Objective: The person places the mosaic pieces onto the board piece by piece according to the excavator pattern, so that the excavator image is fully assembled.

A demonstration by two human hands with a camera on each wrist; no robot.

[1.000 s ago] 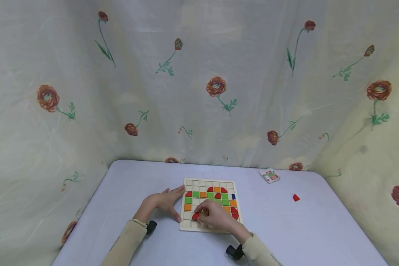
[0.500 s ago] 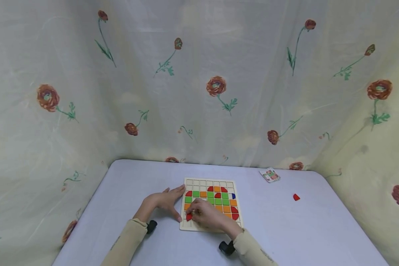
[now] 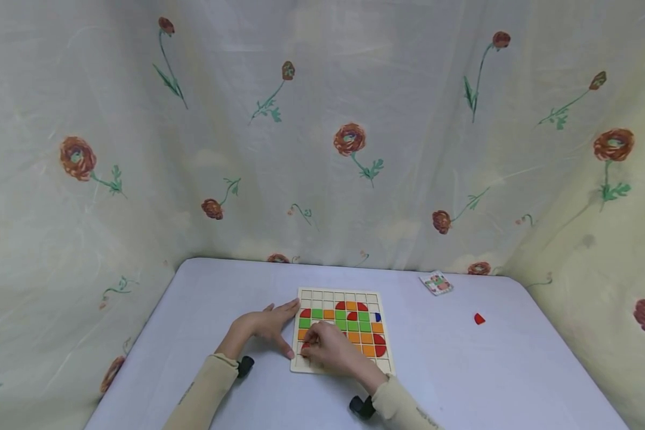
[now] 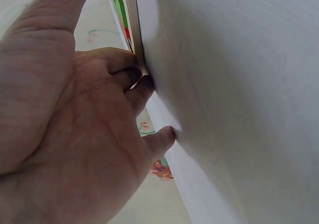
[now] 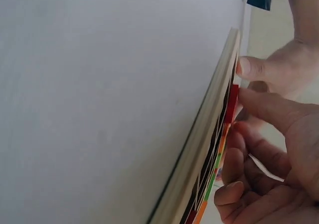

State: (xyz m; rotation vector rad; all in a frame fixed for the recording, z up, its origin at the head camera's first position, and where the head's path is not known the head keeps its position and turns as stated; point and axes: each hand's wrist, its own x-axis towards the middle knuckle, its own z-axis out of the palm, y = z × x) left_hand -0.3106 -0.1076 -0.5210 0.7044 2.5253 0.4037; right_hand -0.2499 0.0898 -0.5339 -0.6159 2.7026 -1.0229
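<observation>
A square wooden grid board point(image 3: 338, 295) lies on the table, partly filled with green and orange squares and red quarter-circle pieces. My left hand point(image 3: 271, 326) spreads along its left side, thumb at the near corner and fingertips at the upper edge. In the left wrist view, the fingertips meet the board's edge. Over the lower left cells, my right hand point(image 3: 326, 349) pinches a red quarter-circle piece point(image 5: 232, 103) between thumb and fingers. That piece sits at the board's surface, and in the head view the fingers cover most of it. The right hand also hides several lower cells.
A loose red quarter-circle piece point(image 3: 479, 319) lies on the table right of the board. Farther back is a small patterned card point(image 3: 436, 283). A blue piece point(image 3: 377, 317) sits near the board's right edge. Flowered curtains point(image 3: 322, 149) enclose the table.
My right hand has moved left across the board with the red quarter-circle piece, to the leftmost column. The left hand has stayed still.
</observation>
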